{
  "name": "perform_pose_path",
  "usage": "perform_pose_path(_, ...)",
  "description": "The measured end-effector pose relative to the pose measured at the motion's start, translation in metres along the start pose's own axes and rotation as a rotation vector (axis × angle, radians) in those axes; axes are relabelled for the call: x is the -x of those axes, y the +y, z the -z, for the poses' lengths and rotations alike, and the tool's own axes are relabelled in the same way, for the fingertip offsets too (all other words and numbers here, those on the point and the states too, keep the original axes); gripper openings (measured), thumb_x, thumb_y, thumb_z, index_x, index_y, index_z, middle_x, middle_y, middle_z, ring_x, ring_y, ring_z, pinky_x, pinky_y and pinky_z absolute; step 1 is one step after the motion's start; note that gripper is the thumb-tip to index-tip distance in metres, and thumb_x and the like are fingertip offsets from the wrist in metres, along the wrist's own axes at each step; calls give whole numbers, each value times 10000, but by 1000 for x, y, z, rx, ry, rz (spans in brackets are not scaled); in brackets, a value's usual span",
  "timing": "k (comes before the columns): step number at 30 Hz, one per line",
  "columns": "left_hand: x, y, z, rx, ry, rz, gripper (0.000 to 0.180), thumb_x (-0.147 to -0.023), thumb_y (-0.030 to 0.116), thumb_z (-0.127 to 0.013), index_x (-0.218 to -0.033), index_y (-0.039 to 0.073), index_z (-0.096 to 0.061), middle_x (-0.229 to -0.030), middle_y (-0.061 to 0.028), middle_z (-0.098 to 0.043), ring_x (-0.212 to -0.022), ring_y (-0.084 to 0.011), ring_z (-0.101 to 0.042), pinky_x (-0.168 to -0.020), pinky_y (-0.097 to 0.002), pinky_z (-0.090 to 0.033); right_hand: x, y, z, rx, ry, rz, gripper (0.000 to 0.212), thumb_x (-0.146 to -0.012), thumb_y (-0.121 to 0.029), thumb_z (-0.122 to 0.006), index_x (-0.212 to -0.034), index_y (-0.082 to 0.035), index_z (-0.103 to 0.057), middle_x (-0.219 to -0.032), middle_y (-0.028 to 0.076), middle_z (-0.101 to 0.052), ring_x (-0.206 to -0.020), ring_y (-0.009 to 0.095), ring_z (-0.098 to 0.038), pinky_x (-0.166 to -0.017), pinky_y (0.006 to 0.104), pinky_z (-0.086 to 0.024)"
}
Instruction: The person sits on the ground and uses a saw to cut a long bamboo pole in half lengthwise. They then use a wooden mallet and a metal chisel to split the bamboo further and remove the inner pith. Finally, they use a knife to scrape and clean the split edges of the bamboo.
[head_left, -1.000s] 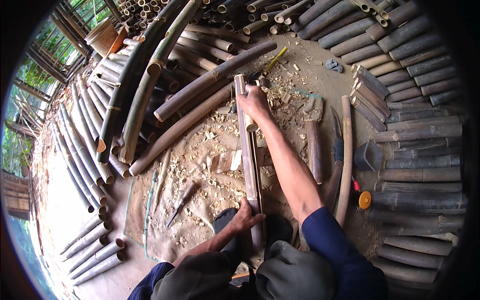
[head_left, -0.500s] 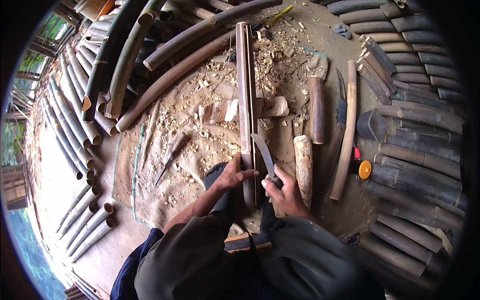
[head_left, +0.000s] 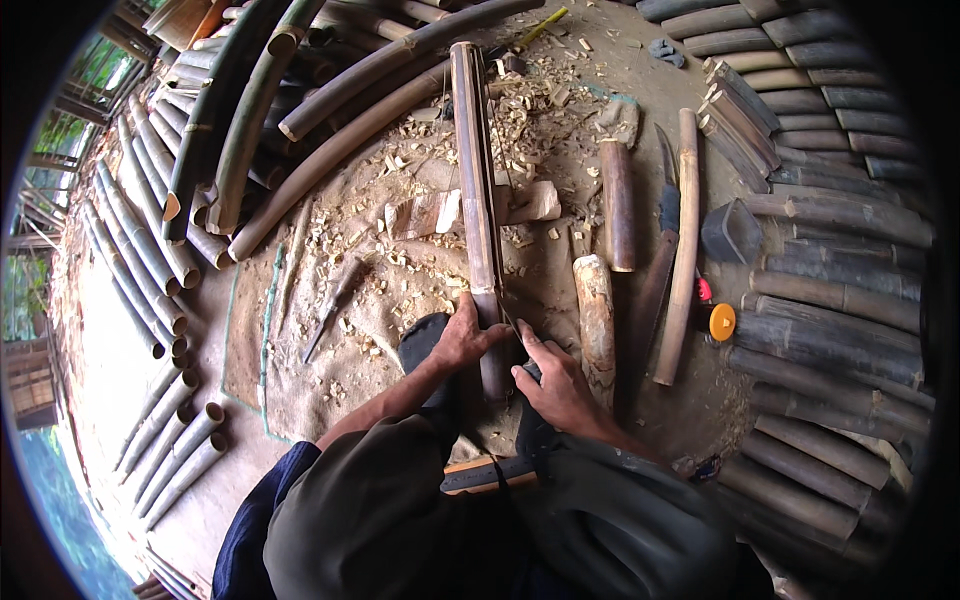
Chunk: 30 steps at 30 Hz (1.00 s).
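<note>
A long brown bamboo tube with lengthwise strips and a dark slit stands out away from me, its near end between my legs. My left hand is wrapped round its left side near that end, thumb across the top. In my right hand is a curved knife, its handle mostly hidden by the fingers. The blade lies against the tube's right edge, close to my left thumb, seen nearly edge-on. Thin cords run alongside the tube's far half. Under its middle is a split wood block.
Wood chips cover a sacking mat, where a narrow tool lies. To the right are a bark-covered log, a short bamboo piece, a long-bladed knife, a pole and an orange disc. Bamboo stacks line both sides.
My right hand has turned the knife and brought its blade from above onto the tube's right edge. The view has shifted slightly; my left hand keeps its hold.
</note>
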<state>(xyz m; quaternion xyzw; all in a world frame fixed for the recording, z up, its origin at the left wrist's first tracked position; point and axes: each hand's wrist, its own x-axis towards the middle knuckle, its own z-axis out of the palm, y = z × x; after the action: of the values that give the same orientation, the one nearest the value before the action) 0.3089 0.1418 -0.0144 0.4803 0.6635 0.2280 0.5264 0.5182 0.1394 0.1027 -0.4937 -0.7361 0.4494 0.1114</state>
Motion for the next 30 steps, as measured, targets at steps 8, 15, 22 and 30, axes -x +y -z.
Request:
perform_pose_path(8,-6,1,-4,-59,-29,80,812,-828,409,-852,-1254,-89,-373,-1124,-365,-654,-1128,-496,-657,-953,-521,-517,-28,-7,-26,-8,160,-64,651,-923,-217,-686,-1505,8,-499,-1090,308,-674,-1051,463,-674,-936,493,-540)
perform_pose_path(15,-1,9,4,12,-29,18,842,-822,438,-860,-1269,-93,-382,-1151,-376,-655,-1143,-496,-655,-962,-522,-515,-23,-27,-3,60,61,-123,692,-920,-233,-694,-1557,-84,-470,-1055,277,-648,-984,458,-672,-910,506,-543)
perform_pose_path(22,-5,5,-6,-40,-29,17,793,-822,434,-848,-1209,-93,-398,-1101,-358,-666,-1089,-489,-672,-918,-520,-529,-11,-20,-1,150,13,-115,707,-929,-223,-691,-1582,-112,-443,-1061,249,-626,-955,449,-677,-853,524,-550)
perform_pose_path(30,-6,12,-1,-87,-24,83,798,-807,419,-843,-1203,-106,-391,-1052,-357,-681,-1056,-501,-682,-897,-525,-544,-28,-27,-22,112,118,-152,679,-892,-167,-727,-1526,-56,-510,-1080,267,-667,-991,433,-684,-859,479,-552)
